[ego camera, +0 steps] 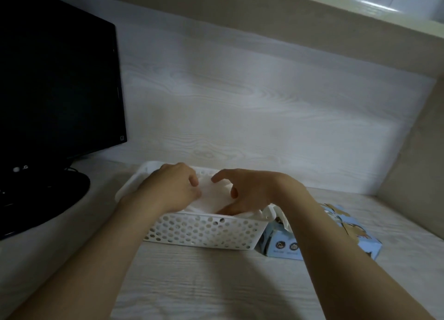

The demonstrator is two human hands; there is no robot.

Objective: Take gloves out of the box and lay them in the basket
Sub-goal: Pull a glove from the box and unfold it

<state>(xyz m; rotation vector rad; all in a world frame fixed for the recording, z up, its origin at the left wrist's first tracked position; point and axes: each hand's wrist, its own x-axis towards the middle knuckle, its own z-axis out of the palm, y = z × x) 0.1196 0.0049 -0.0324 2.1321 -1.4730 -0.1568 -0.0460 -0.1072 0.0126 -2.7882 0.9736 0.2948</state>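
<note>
Far L: black monitor (pixel 55 91) on its stand, screen dark, at the back L of the desk (pixel 192 283). Pale wood-grain wall panel (pixel 252 108) behind everything.

Centre: white basket (pixel 204 231) w/ holes in its wall, sitting on the desk, long side toward the camera. Inside: white gloves (pixel 216 197) in a flat pile, top one thin and pale; edges blurred, can't count them.

L hand (pixel 175 185) over the basket's L half. Fingers curled in, thumb tucked against them, pinching the top glove's L edge.

R hand (pixel 245 192) over the R half. Grip released: index stretched out toward the L hand, other fingers loosely bent, lower ones down on the pile near the front rim. Hands near each other, not touching.

R: blue box (pixel 283 245) w/ printed pics, lying just beside the basket's R end, partly hidden by the R forearm. A bit of white shows at its top opening.
</note>
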